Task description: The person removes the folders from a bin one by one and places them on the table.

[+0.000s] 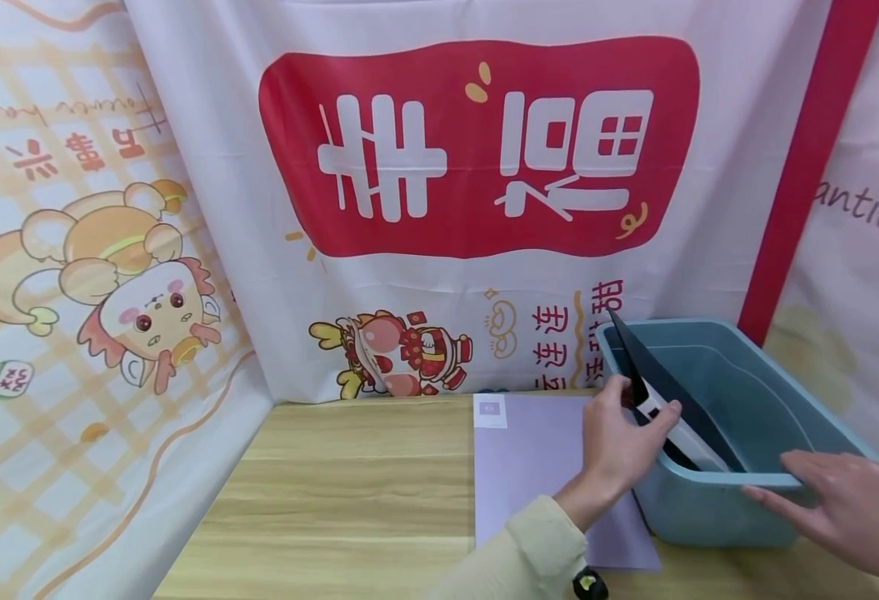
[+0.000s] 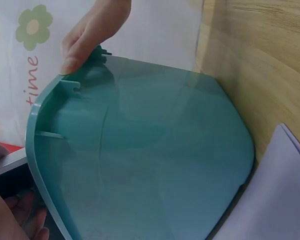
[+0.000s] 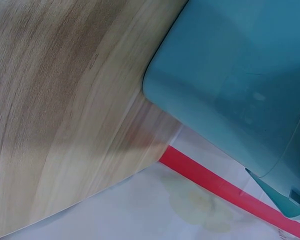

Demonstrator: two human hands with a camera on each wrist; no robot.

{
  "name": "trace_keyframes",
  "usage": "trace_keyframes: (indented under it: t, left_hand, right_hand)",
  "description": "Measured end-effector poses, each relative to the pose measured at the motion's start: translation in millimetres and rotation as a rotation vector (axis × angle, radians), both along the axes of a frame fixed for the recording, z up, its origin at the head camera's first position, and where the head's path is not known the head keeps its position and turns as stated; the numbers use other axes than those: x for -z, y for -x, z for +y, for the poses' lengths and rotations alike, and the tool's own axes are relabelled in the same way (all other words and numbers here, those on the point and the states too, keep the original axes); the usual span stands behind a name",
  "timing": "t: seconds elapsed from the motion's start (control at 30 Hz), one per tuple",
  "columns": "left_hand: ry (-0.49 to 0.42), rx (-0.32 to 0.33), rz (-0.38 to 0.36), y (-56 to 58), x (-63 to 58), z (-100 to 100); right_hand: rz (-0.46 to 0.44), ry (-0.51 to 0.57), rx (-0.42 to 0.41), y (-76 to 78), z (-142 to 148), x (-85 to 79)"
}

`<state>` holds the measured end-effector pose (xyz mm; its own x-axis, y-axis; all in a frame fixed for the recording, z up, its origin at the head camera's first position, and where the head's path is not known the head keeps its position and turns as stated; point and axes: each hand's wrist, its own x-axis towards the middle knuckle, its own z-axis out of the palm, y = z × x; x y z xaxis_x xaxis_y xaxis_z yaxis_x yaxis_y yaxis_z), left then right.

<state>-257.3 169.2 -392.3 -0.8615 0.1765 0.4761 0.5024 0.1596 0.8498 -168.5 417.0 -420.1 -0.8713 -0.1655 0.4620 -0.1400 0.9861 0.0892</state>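
A teal plastic bin (image 1: 739, 517) stands at the right side of the table; its outer wall fills much of both wrist views. My left hand (image 1: 622, 442) pinches a dark, flat binder-like object (image 1: 652, 358) with a white strip along one edge. That object leans at a slant inside the bin, against the rim nearest the left hand. Its lower end is hidden by the bin wall. With my right hand (image 1: 851, 500), I grip the bin's near rim at the right corner; the thumb lies outside in the left wrist view.
A lilac folder (image 1: 529, 483) with a white corner label lies flat on the wooden table (image 1: 349, 483), beside and partly behind the left arm. Printed white cloth (image 1: 484, 333) hangs behind the table, with more cloth at both sides.
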Motion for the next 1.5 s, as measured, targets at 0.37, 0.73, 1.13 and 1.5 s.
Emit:
trace_keyframes:
  t: [0.37, 0.73, 1.13, 1.5]
  left_hand:
    - [-0.069, 0.13, -0.112, -2.7, -13.7, -1.3]
    - [-0.175, 0.092, -0.14, -0.6, -16.4, -2.0]
    - [-0.24, 0.092, -0.086, -4.6, -21.0, 3.7]
    - [-0.351, 0.04, -0.015, -2.7, -17.4, 5.3]
  right_hand:
    - [0.022, 0.006, -0.014, -1.2, -0.1, 1.5]
    - [-0.012, 0.015, -0.001, -0.1, 0.1, 1.0]
    - [0.055, 0.023, -0.042, 3.7, 2.0, -2.0]
    - [0.01, 0.012, -0.014, 2.0, 1.1, -0.2]
